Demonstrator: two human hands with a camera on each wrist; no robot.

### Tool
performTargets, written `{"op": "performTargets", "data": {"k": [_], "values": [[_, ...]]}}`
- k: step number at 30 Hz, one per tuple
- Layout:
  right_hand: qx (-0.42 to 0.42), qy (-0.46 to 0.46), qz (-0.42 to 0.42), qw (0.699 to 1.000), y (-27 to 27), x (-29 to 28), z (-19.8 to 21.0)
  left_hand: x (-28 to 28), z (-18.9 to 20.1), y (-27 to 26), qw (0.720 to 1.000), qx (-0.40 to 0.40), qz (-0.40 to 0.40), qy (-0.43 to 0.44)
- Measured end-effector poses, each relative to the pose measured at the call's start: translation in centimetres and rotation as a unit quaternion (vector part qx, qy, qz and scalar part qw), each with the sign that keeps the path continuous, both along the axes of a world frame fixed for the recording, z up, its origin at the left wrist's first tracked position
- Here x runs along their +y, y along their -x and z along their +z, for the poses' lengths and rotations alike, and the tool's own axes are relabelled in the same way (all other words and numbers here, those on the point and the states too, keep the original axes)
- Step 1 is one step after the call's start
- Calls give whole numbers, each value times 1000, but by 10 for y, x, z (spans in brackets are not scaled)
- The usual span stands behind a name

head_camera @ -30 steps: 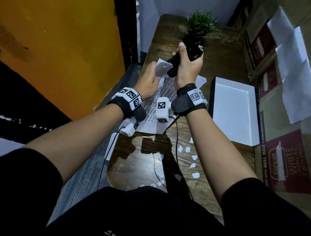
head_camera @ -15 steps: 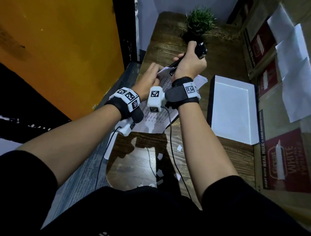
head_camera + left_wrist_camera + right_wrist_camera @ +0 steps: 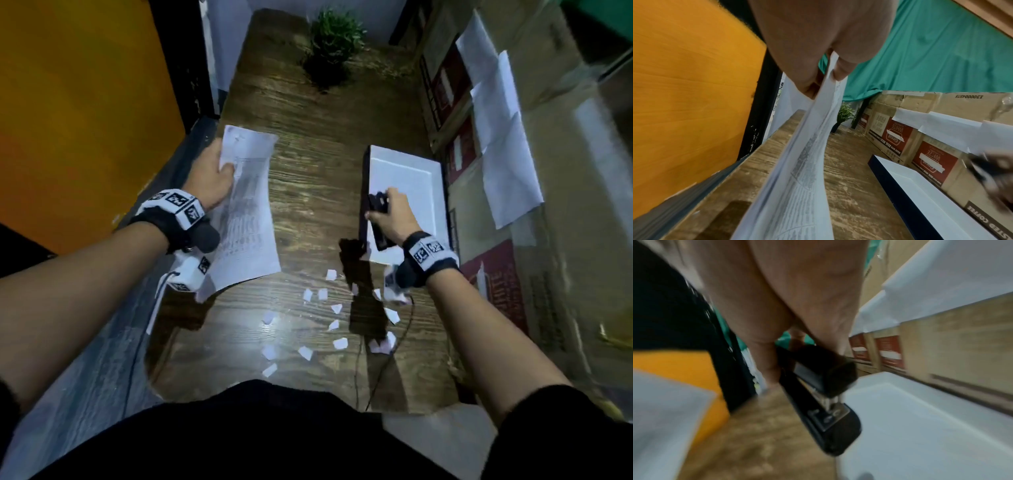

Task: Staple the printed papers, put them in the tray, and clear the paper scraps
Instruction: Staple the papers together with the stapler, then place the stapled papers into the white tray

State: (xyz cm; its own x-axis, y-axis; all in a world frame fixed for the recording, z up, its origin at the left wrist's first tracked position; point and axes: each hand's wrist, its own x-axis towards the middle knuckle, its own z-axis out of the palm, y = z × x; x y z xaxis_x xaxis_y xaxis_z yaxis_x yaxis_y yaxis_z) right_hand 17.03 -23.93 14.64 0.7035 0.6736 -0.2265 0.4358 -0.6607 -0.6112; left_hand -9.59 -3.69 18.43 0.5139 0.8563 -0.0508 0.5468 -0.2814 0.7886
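My left hand [image 3: 214, 178] pinches the printed papers [image 3: 245, 212] by their left edge, lifted off the left side of the wooden table [image 3: 315, 144]; the left wrist view shows thumb and fingers [image 3: 840, 71] clamped on the papers [image 3: 797, 186]. My right hand [image 3: 390, 214] grips the black stapler [image 3: 378, 219] over the near left corner of the white tray [image 3: 411, 178]. In the right wrist view the stapler [image 3: 822, 395] hangs just above the tray [image 3: 920, 426]. Several white paper scraps [image 3: 323, 294] lie on the table near me.
A potted plant [image 3: 334, 44] stands at the table's far end. Cardboard boxes [image 3: 496, 274] with white sheets taped on them line the right side. An orange panel [image 3: 78, 102] borders the left. Cables [image 3: 387, 359] trail across the table's near edge.
My hands have parted. The left hand carried the papers to the left, and the right hand brought the stapler down and to the right, over the tray's near corner.
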Motion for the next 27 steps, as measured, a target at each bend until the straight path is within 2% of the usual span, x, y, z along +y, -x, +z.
{"op": "performTargets", "data": {"k": [2, 6, 10, 14, 20, 22, 24, 25, 27], "values": [[-48, 142, -13, 989, -27, -55, -35, 0, -7, -3, 1000, 0, -3, 2], [-62, 323, -56, 943, -51, -149, -96, -4, -18, -11, 1000, -28, -1, 9], [-21, 397, -143, 906, -51, -200, -138, -8, -22, -18, 999, -41, -7, 1], [-24, 420, -143, 896, -43, -211, -157, -11, -19, -20, 998, -61, -2, 5], [10, 407, -145, 902, -45, -205, -141, -16, -2, -26, 994, -109, -12, 19], [-25, 363, -146, 920, -41, -187, -126, -16, 5, -30, 993, -112, -20, 19], [-62, 235, -88, 966, -35, -151, -103, -14, 15, -37, 990, -130, -46, 12], [-48, 146, -45, 987, -32, -128, -90, -12, 21, -40, 988, -141, -67, 13], [30, -3, 24, 999, -22, -78, -65, -8, 32, -45, 980, -167, -97, 49]]}}
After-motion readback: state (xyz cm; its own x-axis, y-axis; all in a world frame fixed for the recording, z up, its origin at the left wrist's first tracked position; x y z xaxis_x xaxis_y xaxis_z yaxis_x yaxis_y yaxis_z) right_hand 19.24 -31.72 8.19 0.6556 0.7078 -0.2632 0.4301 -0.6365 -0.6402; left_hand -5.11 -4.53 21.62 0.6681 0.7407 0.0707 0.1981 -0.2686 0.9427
